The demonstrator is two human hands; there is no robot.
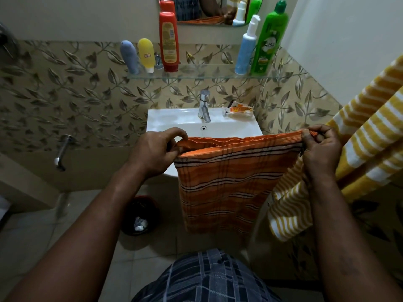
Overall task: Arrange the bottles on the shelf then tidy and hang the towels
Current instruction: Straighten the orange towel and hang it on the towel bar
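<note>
Right in front of the sink [174, 118], level with its front rim: orange striped towel [235, 184], folded double, top edge stretched sideways between both hands, the rest hanging straight down below the sink. Left hand [156, 152] at the sink's front left corner, thumb and forefinger pinching the towel's left top corner, other fingers curled in behind the cloth. Right hand [320, 150] just past the sink's right side, fingers curled tight round the other top corner, little tip of cloth poking out past the knuckles. Off to the right of the sink, hanging by the wall: yellow striped towel [370, 131], partly behind the right forearm. Up above the sink, glass shelf [202, 75] with five bottles standing upright: grey-blue tube [129, 56], yellow tube [147, 54] and red bottle [169, 41] bunched above the sink's left side, pump bottle [246, 49] plus green bottle [270, 42] above its right side, wide gap in between. Higher still, bottom edge of a mirror [207, 7]. On the sink's back ledge, chrome faucet [205, 105] in the middle, crumpled orange sachet [238, 109] just right of it. Down on the floor left of the sink, dark bin [140, 215] with scrunched paper inside. Further left of the sink, low on the wall, another chrome tap [62, 152].
</note>
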